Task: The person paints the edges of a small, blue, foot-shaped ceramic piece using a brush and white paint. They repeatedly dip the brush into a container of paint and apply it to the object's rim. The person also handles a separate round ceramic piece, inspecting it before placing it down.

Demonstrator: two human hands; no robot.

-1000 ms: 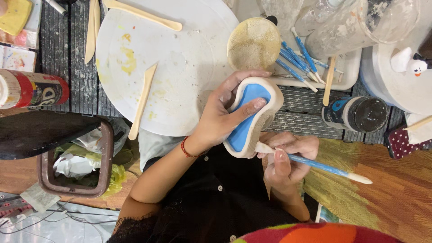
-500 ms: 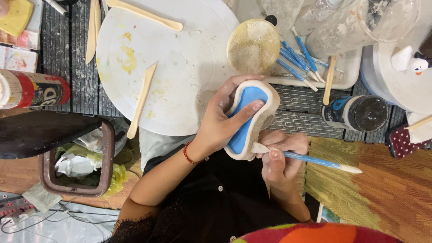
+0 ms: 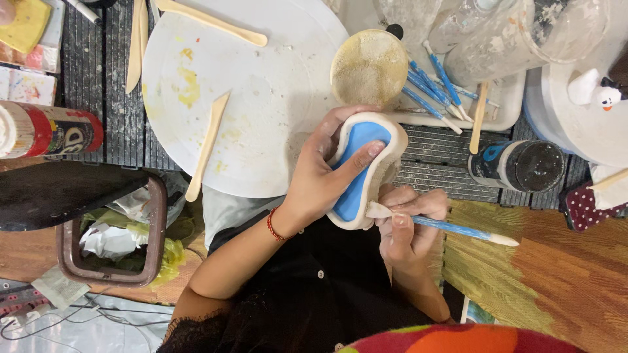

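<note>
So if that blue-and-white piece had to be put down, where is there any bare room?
The white round board has open surface between the wooden stick and the left hand. The wooden patch beyond the brush is bare. The tray of blue brushes is crowded.

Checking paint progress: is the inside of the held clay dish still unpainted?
No, the curved white clay dish in the left hand is blue inside.
</note>
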